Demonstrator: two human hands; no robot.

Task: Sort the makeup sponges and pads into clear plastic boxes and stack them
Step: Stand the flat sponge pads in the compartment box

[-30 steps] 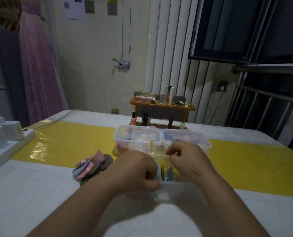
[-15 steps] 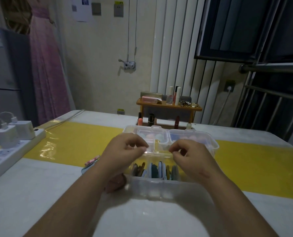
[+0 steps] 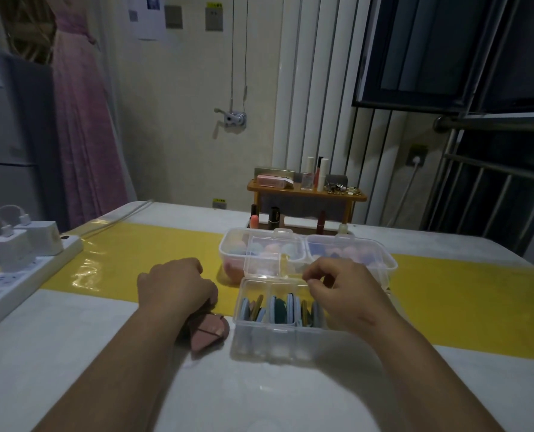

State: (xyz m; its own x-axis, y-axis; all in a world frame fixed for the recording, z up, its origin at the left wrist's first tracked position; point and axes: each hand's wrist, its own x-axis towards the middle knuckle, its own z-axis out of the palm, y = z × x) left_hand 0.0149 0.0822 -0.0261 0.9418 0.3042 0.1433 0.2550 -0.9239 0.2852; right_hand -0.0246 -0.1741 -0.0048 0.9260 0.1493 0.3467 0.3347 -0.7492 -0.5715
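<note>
- The left hand (image 3: 176, 285) has moved away from the near clear box (image 3: 278, 338). It now rests at the box's 9 o'clock, on the loose pads (image 3: 211, 330) lying on the white surface (image 3: 72, 353).
- Its grip is curled down over that pile. Whether it has pinched a pad cannot be told.
- The right hand (image 3: 343, 294) stays over the box's 2 o'clock corner. Its grip is pressed together, thumb to forefinger, with nothing visible between them.
- The near box is open, and filed pads (image 3: 279, 308) stand on edge in a row inside.
- At 12 o'clock, the far clear boxes (image 3: 353, 254) hold sponges (image 3: 232, 271).
- The left hand is probably fetching the next pad. Sorting looks unfinished, and closing and stacking remain.
</note>
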